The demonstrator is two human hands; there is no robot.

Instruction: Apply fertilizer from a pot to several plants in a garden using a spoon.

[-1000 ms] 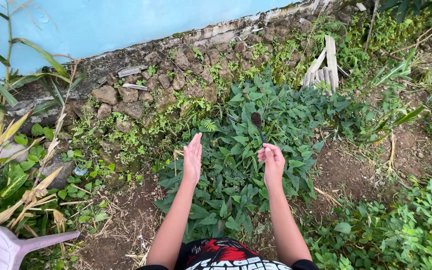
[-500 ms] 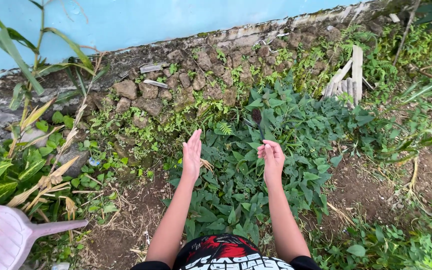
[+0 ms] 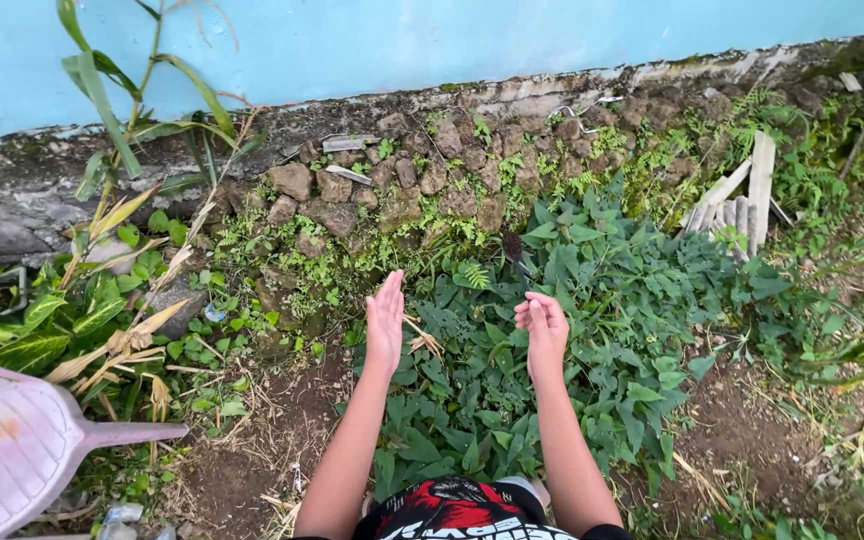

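Observation:
My left hand (image 3: 385, 320) is held out flat and open, palm turned inward, above a patch of green leafy plants (image 3: 572, 320). My right hand (image 3: 544, 325) is curled around the thin handle of a small dark soil-covered spoon (image 3: 514, 250), whose bowl points away from me over the leaves. Both arms reach forward from the bottom of the view, about a hand's width apart.
A light blue wall (image 3: 402, 40) runs along the top, with a band of rough stones (image 3: 392, 190) at its foot. Pale wooden slats (image 3: 742, 200) lie at the right. A pink plastic chair (image 3: 12, 450) stands at lower left beside yellow-green leaves. Bare soil (image 3: 252, 450) lies at lower left.
The view has swung to the left, so the stones, slats and chair sit further right in the frame. Both hands keep the same pose; the spoon stays in the right hand.

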